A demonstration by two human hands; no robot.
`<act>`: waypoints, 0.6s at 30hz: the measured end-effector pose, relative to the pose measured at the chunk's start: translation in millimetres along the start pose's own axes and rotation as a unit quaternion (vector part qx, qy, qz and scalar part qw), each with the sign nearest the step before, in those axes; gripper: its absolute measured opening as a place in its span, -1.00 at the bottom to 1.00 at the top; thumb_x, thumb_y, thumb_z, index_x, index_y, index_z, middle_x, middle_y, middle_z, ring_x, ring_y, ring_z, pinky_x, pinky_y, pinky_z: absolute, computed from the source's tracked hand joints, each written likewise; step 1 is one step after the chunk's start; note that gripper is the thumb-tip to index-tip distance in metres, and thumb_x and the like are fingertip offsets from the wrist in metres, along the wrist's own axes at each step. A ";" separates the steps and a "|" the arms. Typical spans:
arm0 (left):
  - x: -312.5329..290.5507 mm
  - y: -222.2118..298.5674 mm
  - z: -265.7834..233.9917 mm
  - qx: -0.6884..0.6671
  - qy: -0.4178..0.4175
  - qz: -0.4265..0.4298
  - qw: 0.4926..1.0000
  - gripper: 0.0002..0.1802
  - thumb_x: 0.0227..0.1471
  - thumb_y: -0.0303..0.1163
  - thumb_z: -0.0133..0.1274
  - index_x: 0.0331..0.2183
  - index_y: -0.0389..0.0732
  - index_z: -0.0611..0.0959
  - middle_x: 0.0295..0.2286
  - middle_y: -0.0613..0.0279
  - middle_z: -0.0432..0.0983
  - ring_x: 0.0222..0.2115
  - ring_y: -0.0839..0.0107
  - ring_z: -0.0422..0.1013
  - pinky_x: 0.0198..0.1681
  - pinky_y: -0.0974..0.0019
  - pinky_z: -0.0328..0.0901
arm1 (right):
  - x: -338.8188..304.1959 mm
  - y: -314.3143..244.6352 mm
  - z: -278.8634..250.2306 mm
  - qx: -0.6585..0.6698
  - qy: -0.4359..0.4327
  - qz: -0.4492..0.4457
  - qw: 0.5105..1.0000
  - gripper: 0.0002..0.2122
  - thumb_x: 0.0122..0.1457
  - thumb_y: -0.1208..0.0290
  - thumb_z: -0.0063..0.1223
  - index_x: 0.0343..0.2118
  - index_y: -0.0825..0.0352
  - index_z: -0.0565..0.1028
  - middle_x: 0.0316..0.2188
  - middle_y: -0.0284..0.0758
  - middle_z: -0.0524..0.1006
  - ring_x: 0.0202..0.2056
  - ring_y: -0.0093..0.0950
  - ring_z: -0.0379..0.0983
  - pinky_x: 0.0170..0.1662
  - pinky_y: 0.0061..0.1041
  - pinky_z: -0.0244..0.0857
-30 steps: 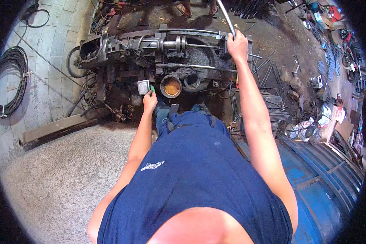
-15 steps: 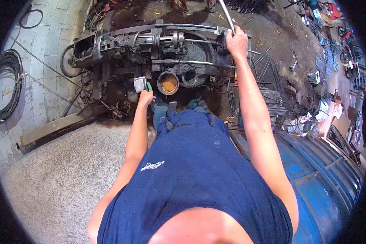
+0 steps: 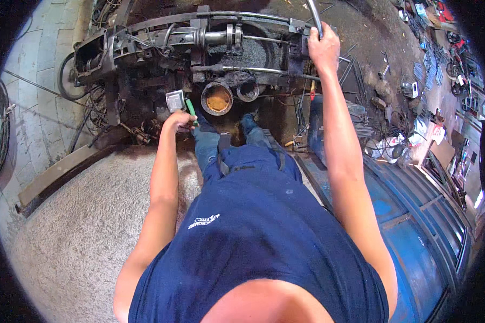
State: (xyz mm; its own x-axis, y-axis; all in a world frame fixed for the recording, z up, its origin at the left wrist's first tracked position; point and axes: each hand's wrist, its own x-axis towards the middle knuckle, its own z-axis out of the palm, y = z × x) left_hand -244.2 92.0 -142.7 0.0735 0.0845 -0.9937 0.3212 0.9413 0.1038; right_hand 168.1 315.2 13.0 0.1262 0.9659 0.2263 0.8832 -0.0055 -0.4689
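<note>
My right hand (image 3: 324, 47) is wrapped around a shiny metal rod (image 3: 314, 13) that slants up past the far edge of the view. It is beside the right end of a long, dark, greasy machine (image 3: 199, 37) with steel shafts. At the machine's near left side, my left hand (image 3: 181, 119) is closed at a green handle (image 3: 191, 109), its fingers partly hidden. A small square grey box (image 3: 174, 100) sits just beyond that hand. To its right is a round metal cup (image 3: 216, 98) holding orange-brown material, with a smaller dark cylinder (image 3: 248, 91) alongside.
A coiled black cable (image 3: 0, 137) hangs at the far left. Rough pale concrete (image 3: 91, 231) lies at the near left, edged by a board (image 3: 70, 169). Blue metal panels (image 3: 409, 242) are at the near right. Loose rods (image 3: 355, 81) and scattered parts cover the right floor.
The machine has shifted left and up in the view. My right hand keeps its hold on the rod, which now appears further right. My left hand stays at the green handle.
</note>
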 end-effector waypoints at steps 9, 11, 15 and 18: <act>44.4 -25.5 68.2 0.272 0.357 0.091 0.889 -0.54 0.01 -0.04 0.01 -0.29 -0.26 0.64 -0.30 -0.11 0.55 -0.23 -0.01 0.47 -0.17 0.04 0.36 | -8.6 -11.1 -8.0 -0.053 0.195 -0.178 0.963 -0.67 -0.01 0.38 0.07 -0.14 0.32 0.47 -0.26 -0.16 0.44 -0.20 -0.17 0.36 -0.10 -0.20 0.22; 31.8 -13.9 75.5 0.362 0.314 0.053 0.876 -0.56 0.02 -0.06 -0.01 -0.33 -0.29 0.64 -0.31 -0.10 0.55 -0.23 -0.01 0.48 -0.16 0.03 0.36 | -35.4 -30.6 -8.9 0.040 0.198 -0.159 0.966 -0.67 -0.08 0.54 0.09 -0.16 0.31 0.46 -0.26 -0.19 0.43 -0.19 -0.22 0.35 -0.07 -0.24 0.20; -50.6 49.8 77.2 0.284 0.263 0.214 0.897 -0.59 0.04 -0.14 0.03 -0.27 -0.32 0.64 -0.27 -0.08 0.55 -0.22 0.03 0.48 -0.18 0.14 0.37 | -108.0 -24.4 12.0 0.192 -0.008 0.072 0.979 -0.76 -0.06 0.55 0.15 -0.27 0.42 0.49 -0.41 -0.22 0.51 -0.37 -0.33 0.45 -0.22 -0.40 0.34; -75.5 102.6 92.0 -0.090 0.256 0.454 0.849 -0.62 0.12 -0.23 0.02 -0.21 -0.37 0.61 -0.26 0.09 0.58 -0.23 0.41 0.47 -0.11 0.35 0.30 | -114.0 10.4 36.2 0.116 0.095 0.135 0.979 -0.49 -0.07 0.45 0.26 -0.01 0.40 0.35 -0.24 -0.28 0.43 -0.27 -0.47 0.38 -0.23 -0.47 0.31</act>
State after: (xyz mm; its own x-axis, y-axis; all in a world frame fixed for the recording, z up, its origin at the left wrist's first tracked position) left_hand -130.0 152.1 -53.1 -0.2209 0.8897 -0.3996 0.1998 0.4423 0.8743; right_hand 146.5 214.4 -48.6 0.4421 0.8718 0.2109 0.6822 -0.1741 -0.7101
